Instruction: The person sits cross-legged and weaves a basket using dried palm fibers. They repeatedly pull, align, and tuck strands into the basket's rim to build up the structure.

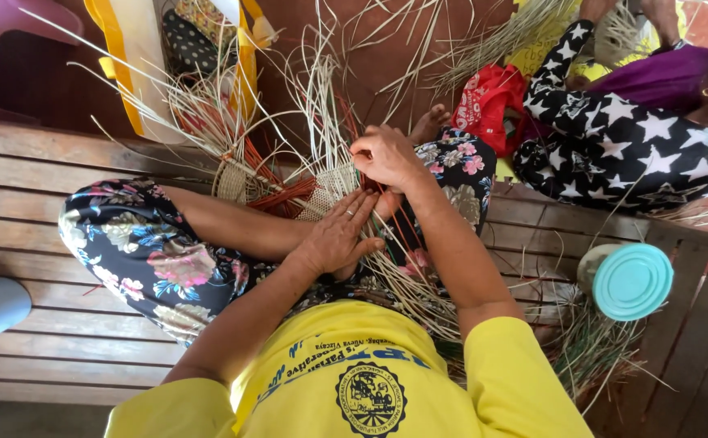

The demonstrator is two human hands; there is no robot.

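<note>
I sit cross-legged on a wooden slat floor in floral trousers. A partly woven mat (333, 182) of pale straw strips lies across my lap, with long loose strips (321, 89) fanning upward. My left hand (339, 235) lies flat on the weave and presses it down, fingers spread. My right hand (385, 156) hovers just above and right of it, fingers pinched on a thin straw strip at the weave's edge. Orange-red strips (277, 191) run through the work at the left.
A jar with a teal lid (631, 280) stands at the right on the slats beside loose straw. Another person in star-print trousers (613, 146) sits at upper right near a red bag (488, 97). A yellow-edged bag (139, 57) stands at the back.
</note>
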